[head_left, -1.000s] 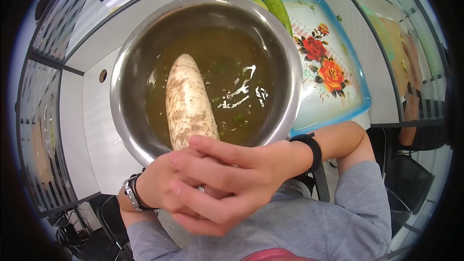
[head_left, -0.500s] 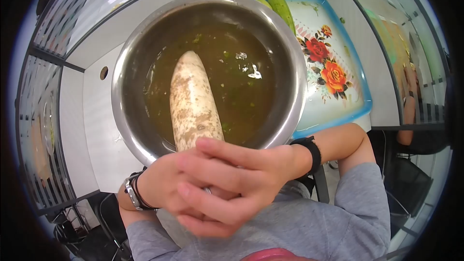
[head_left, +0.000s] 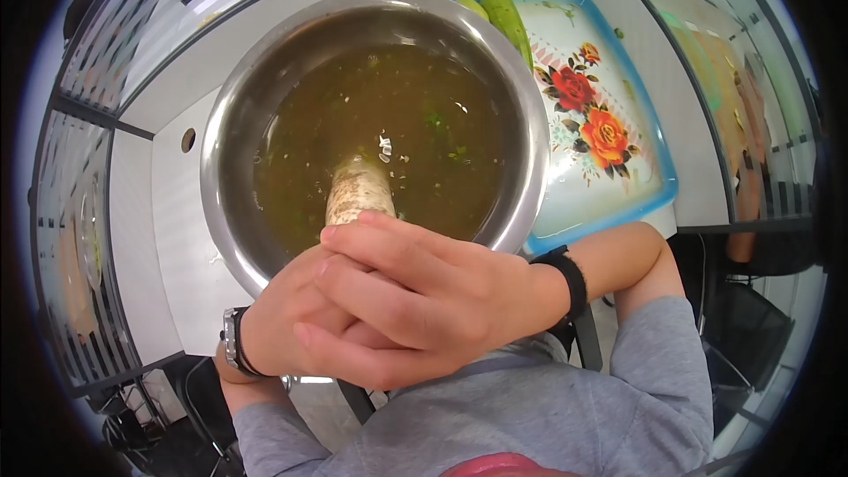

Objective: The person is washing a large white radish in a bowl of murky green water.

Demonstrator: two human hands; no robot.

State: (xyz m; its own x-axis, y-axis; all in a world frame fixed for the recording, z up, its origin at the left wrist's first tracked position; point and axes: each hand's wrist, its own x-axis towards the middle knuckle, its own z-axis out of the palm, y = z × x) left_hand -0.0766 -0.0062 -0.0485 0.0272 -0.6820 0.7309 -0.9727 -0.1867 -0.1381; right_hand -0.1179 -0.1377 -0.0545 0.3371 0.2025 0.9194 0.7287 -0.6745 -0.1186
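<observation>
A thick white radish, pale with brown blotches, points away from me over a steel basin, its far end dipping into murky brownish-green water. My right hand, with a black band on its wrist, is wrapped over the near end. Beneath it and to the left, my left hand, wearing a watch, is also closed around the radish. The right hand's fingers overlap the left, so most left fingers and the near end of the radish are hidden. Both hands are over the near rim of the basin.
To the right stands a blue-rimmed tray painted with roses. Green gourd-like vegetables lie at its far left corner, close to the basin. Low partitions enclose the white table. Beyond the right partition a person's arm shows.
The radish has tilted down, and its far end has gone from above the water into it. Both hands, still clasped around it, have moved slightly forward over the basin.
</observation>
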